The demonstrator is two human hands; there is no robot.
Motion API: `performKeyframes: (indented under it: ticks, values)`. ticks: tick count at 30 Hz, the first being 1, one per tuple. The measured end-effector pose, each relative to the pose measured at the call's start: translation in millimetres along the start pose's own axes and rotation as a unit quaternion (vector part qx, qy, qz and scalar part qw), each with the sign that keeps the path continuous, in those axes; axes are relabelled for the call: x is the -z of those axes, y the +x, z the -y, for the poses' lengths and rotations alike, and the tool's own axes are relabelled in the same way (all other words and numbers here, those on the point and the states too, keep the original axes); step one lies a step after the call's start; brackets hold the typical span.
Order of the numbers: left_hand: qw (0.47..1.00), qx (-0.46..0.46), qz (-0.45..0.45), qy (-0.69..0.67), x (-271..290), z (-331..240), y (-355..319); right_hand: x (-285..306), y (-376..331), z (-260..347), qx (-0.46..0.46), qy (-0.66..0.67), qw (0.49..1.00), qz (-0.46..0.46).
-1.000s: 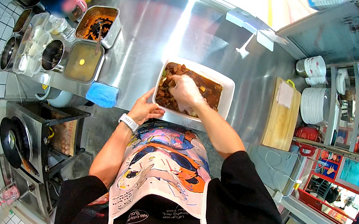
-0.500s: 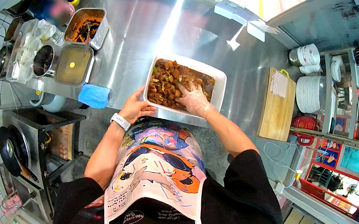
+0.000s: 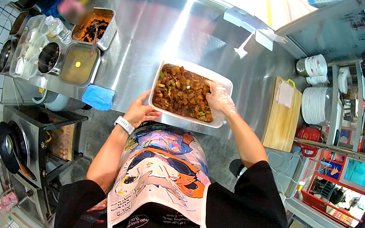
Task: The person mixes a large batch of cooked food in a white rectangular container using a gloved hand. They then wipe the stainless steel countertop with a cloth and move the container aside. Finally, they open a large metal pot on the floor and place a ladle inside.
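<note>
A white rectangular tub (image 3: 229,84) stands near the counter's front edge, filled with brown, sauce-coated diced meat (image 3: 179,91) with bits of green. My left hand (image 3: 141,111) is bare, with a light watch strap on its wrist. It grips the tub's near left corner, thumb along the front and fingers up the left side. In a clear plastic glove, my right hand (image 3: 219,98) reaches over the tub's right end. Its fingers are together and curled down into the meat; the fingertips are hidden.
A blue cloth (image 3: 99,97) lies at the counter's front edge, left of the tub. Further left stand a metal pan of orange-red sauce (image 3: 93,24), a lidded container (image 3: 80,64) and a round pot (image 3: 50,57). Right are a wooden board (image 3: 281,116) and stacked white plates (image 3: 314,104).
My right hand has moved from the middle of the meat to the tub's right end, its fingers no longer spread. Meat now covers the right side, where sauce showed. My left hand stays at the corner.
</note>
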State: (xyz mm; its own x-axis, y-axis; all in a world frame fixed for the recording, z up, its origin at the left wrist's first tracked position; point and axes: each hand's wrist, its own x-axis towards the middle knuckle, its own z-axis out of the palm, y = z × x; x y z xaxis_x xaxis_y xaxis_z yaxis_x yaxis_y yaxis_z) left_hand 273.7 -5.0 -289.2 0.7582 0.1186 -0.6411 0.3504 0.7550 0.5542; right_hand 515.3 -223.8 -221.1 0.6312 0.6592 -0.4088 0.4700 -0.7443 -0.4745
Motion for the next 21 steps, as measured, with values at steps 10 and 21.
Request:
performKeyframes:
  ticks: [10, 21]
  values:
    - [0.999, 0.009, 0.005, 0.034, 4, 0, 3, -42, 79, 63, -0.113, 0.272, 0.956, 0.01]
    - [0.999, -0.024, 0.008, 0.02, 6, 2, 3, -63, 101, 126, -0.03, -0.148, 0.971, 0.184]
